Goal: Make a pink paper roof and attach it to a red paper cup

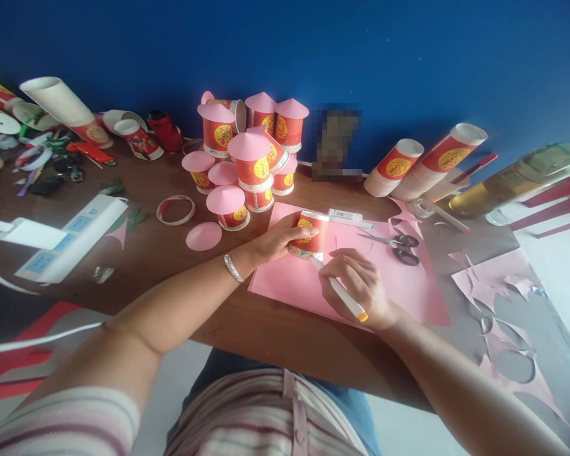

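Observation:
My left hand (280,237) is wrapped round a red paper cup (310,232) with a yellow emblem, holding it mouth-down on a pink paper sheet (408,288). My right hand (361,282) grips a white marker with an orange end (346,299), its tip touching the sheet at the cup's rim. A silver bracelet sits on my left wrist.
A pile of red cups with pink cone lids (249,158) stands behind. Scissors (399,246) and a white tube (349,217) lie on the sheet. Stacked cups (422,164) lie at the right, a tape roll (175,210), pink disc (204,235) and power strip (73,237) at the left, pink scraps (508,316) at the right.

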Tool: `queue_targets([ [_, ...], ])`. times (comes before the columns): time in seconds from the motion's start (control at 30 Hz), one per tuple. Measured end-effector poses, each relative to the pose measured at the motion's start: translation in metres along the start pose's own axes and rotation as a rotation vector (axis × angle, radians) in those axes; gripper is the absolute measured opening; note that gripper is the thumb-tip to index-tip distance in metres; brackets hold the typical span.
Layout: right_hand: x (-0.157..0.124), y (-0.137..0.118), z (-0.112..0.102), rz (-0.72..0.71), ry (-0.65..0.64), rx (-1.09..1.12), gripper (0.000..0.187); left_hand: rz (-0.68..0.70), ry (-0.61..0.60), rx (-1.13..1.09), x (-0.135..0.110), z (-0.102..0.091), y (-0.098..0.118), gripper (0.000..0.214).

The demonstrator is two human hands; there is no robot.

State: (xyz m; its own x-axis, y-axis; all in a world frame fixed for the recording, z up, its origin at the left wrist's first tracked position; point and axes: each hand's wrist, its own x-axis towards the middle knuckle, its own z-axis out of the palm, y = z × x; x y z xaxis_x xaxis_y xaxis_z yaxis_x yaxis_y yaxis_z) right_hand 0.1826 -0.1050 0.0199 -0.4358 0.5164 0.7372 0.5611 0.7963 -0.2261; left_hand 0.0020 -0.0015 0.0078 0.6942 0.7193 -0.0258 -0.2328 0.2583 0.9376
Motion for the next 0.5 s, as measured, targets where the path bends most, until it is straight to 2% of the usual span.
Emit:
queue_targets([
  [0.23, 0.0013, -0.0017, -0.0004, -0.022, 0.041, 0.002, 0.031, 0.008, -0.013, -0.039, 0.0014, -0.0021, -0.0017, 0.036],
  [0.5, 0.0024, -0.002, -0.0006, -0.048, 0.004, -0.039, 0.03, 0.013, -0.003, -0.041, 0.002, -0.0021, -0.0015, 0.037],
])
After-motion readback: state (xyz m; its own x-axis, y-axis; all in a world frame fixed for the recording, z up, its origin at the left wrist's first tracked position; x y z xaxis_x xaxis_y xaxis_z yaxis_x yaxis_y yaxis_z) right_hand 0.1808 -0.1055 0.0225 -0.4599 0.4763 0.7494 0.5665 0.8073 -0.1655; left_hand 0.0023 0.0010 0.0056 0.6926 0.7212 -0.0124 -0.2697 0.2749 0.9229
